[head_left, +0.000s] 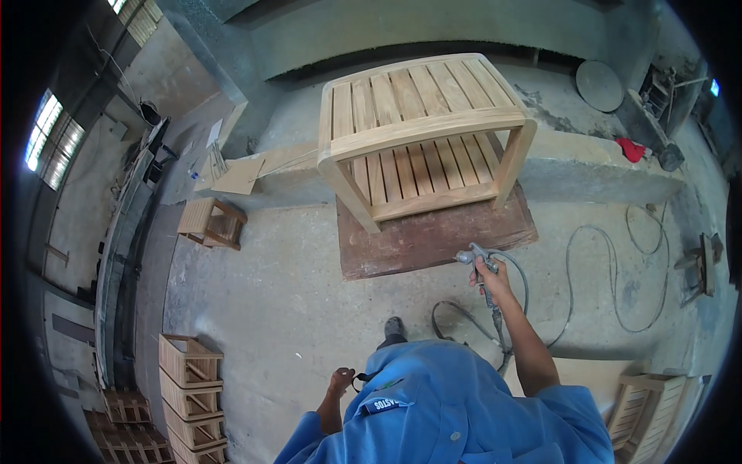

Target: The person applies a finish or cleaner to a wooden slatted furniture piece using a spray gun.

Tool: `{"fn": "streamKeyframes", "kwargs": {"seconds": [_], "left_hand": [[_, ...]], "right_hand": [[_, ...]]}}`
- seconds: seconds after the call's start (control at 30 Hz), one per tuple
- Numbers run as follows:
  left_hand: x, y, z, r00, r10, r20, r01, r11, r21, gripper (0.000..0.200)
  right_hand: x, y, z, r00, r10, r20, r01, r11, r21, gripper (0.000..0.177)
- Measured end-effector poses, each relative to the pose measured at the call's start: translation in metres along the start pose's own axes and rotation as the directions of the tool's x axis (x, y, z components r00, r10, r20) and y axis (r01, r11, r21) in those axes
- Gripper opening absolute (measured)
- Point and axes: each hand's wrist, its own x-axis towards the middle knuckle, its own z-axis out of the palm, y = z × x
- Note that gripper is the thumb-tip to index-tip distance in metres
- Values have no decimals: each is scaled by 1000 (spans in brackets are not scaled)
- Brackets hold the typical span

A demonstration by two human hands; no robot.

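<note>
My right hand [491,280] is wrapped round a metal spray gun [473,257], its nozzle pointing left toward the bench. A hose runs down from the gun's grip. Just beyond stands a slatted wooden bench [421,97] with a lower slatted shelf [425,170], its near legs on a reddish-brown board [433,246]. My left hand [341,380] is low beside my body, fingers curled, right at a black loop [362,379] by my blue shirt. I cannot tell what its fingers hold.
A hose [570,286] coils across the floor on the right. Small wooden stools [193,394] are stacked at lower left, with a single stool [212,223] above them. Slatted furniture [643,414] stands at lower right. A red cloth [631,149] lies on the concrete ledge [595,158] behind.
</note>
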Motion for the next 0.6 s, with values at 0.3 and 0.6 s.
{"fn": "streamKeyframes", "kwargs": {"seconds": [0.3,0.6], "left_hand": [[25,129,-39,970,242,6,-242,969,51,56],[78,228,-60,865,471,175,-475,880,-24,52]], "right_hand": [[-51,-114,51,913,-388,127,340,895,290,24],[-84,-118,75,630,-776,25,777,629,-33,56]]}}
